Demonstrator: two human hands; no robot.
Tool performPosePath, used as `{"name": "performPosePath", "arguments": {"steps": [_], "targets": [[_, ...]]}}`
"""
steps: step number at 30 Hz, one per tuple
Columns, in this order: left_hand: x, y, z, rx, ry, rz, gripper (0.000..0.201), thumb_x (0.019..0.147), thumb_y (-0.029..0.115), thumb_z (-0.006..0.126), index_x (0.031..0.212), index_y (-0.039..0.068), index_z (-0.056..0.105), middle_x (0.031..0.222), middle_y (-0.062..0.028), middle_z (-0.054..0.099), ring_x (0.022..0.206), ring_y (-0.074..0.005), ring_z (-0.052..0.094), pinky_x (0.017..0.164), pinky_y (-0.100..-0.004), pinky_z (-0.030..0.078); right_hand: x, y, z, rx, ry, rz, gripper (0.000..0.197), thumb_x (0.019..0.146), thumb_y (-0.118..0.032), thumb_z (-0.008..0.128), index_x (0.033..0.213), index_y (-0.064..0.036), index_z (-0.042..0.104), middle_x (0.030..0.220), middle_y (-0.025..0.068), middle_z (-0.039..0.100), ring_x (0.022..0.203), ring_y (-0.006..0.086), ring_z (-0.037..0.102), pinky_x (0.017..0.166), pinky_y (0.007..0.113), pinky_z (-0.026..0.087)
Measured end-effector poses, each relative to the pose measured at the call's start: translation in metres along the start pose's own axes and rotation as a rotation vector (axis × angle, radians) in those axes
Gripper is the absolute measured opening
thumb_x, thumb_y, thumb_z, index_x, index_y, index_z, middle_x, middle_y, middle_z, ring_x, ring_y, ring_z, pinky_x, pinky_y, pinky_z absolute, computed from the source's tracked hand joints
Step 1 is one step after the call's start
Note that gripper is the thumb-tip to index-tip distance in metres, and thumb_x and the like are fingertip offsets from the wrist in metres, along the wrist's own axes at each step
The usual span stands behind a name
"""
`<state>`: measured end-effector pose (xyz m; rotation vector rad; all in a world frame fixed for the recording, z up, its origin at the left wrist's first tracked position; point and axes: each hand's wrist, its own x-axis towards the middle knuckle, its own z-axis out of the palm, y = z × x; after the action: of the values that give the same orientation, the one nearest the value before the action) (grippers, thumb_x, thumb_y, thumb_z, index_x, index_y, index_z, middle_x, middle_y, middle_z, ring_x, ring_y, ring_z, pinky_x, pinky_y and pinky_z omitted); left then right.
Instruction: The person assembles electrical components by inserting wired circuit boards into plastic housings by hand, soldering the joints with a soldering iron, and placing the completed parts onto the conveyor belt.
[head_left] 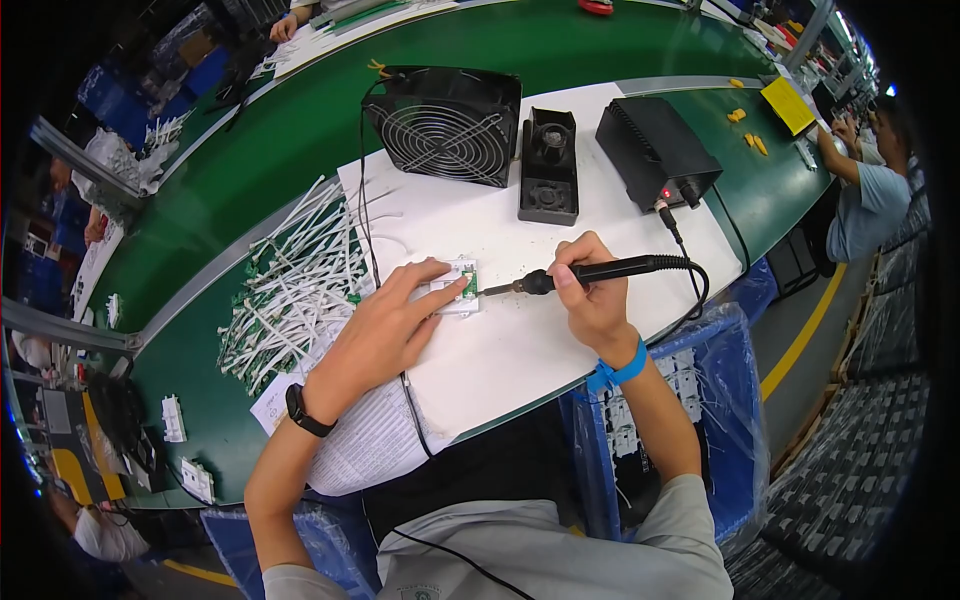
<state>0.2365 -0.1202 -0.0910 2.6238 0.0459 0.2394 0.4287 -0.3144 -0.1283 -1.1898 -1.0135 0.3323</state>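
My left hand (390, 320) lies over a small white plastic housing (462, 307) on a white sheet (520, 370), its fingers pressing the piece down. A small green circuit board (471, 284) sits in the housing beside my fingertips. Its wires, if any, are too small to make out. My right hand (597, 300) grips a black soldering iron (645, 265) like a pen. The iron points left, with its metal tip at the edge of the green board; whether they touch I cannot tell. A cord runs from the handle to a black soldering station (655, 150) with a red light.
Behind the work stand a black fan (440, 130) and a black iron holder (548, 170). Many white cables with green boards (300, 285) pile up at left, near a printed sheet (365, 455). A lined blue bin (740, 400) stands below my right arm. A co-worker (870, 200) sits at far right.
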Motion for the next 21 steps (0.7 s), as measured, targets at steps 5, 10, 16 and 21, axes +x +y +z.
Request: {"name": "performPosePath", "arguments": {"steps": [5, 10, 16, 21], "targets": [[0.0, 0.002, -0.001, -0.029, -0.029, -0.046, 0.051, 0.09, 0.002, 0.063, 0.139, 0.017, 0.064, 0.144, -0.016, 0.052, 0.131, -0.0354, 0.051, 0.108, -0.0404, 0.045, -0.002, 0.007, -0.002, -0.024, 0.014, -0.002, 0.011, 0.1, -0.008, 0.061, 0.096, -0.0039, 0.052, 0.076, -0.0007, 0.054, 0.066, 0.0044, 0.046, 0.061, 0.022, 0.036], [-0.003, 0.0, 0.003, 0.094, 0.036, 0.014, 0.049, 0.091, 0.004, 0.065, 0.139, 0.017, 0.065, 0.149, -0.0182, 0.049, 0.135, -0.04, 0.048, 0.113, -0.0439, 0.041, -0.003, 0.007, -0.001, -0.023, 0.158, -0.087, 0.008, 0.1, -0.007, 0.06, 0.097, -0.0042, 0.052, 0.078, -0.0008, 0.056, 0.067, 0.0039, 0.046, 0.06, 0.021, 0.037], [0.0, -0.001, 0.02, 0.209, 0.165, 0.016, 0.043, 0.088, 0.017, 0.073, 0.131, 0.018, 0.07, 0.14, -0.0169, 0.058, 0.121, -0.0357, 0.058, 0.1, -0.0414, 0.05, -0.001, 0.01, -0.005, -0.123, 0.371, -0.094, 0.01, 0.096, -0.004, 0.068, 0.101, -0.002, 0.059, 0.081, 0.0025, 0.06, 0.068, 0.0051, 0.053, 0.06, 0.019, 0.04], [0.012, 0.012, 0.046, 0.349, 0.352, -0.028, 0.039, 0.083, 0.037, 0.079, 0.114, 0.014, 0.077, 0.116, -0.01, 0.071, 0.087, -0.0283, 0.068, 0.069, -0.0387, 0.057, 0.006, -0.002, 0.0, -0.053, 0.351, -0.116, 0.02, 0.091, 0.004, 0.072, 0.107, 0.0002, 0.06, 0.083, 0.0054, 0.064, 0.068, 0.008, 0.06, 0.062, 0.02, 0.046]]}}
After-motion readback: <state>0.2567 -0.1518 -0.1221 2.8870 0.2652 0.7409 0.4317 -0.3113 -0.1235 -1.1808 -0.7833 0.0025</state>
